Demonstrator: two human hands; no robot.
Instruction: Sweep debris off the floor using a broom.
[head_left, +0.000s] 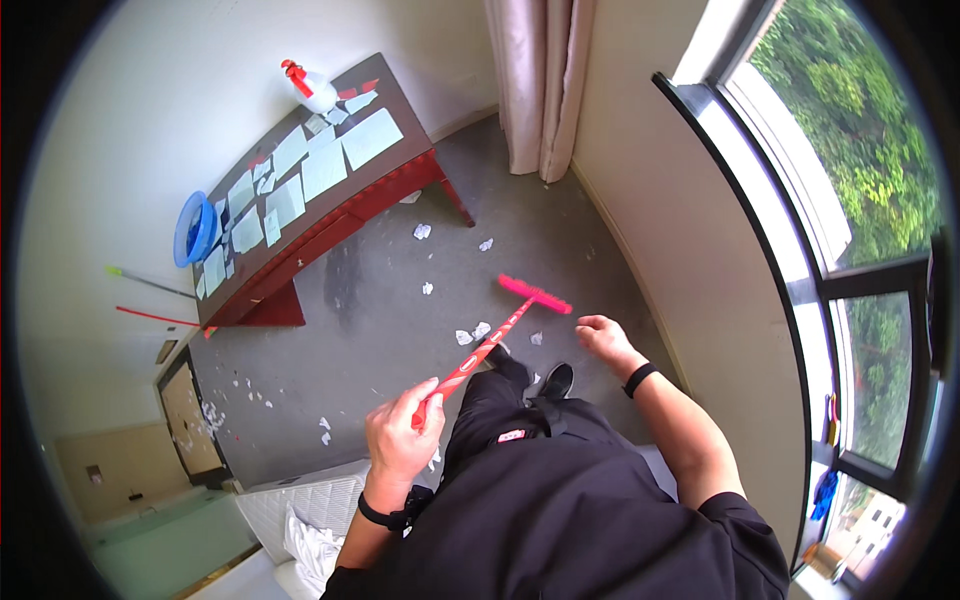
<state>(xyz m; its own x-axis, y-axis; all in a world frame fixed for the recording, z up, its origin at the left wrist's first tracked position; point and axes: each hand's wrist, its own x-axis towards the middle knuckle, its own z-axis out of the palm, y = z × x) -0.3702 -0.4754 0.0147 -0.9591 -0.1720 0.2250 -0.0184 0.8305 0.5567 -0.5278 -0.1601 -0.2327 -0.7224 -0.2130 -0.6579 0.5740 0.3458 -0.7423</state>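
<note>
The grey floor (565, 235) stretches rightward from the red-brown worktop (392, 92); on that side slants the pink broom (490, 346), its head perhaps just off the ground, though contact is hard to tell. The left hand (403, 430), nearer the wearer than the worktop, has its grip wrapped round the handle's end. The right hand (607, 342), farther right of the worktop, looks empty, loosely bent; bringing it onto the handle would likely steady short, low strokes gathering crumpled paper scraps (423, 231), those nearest the worktop first.
</note>
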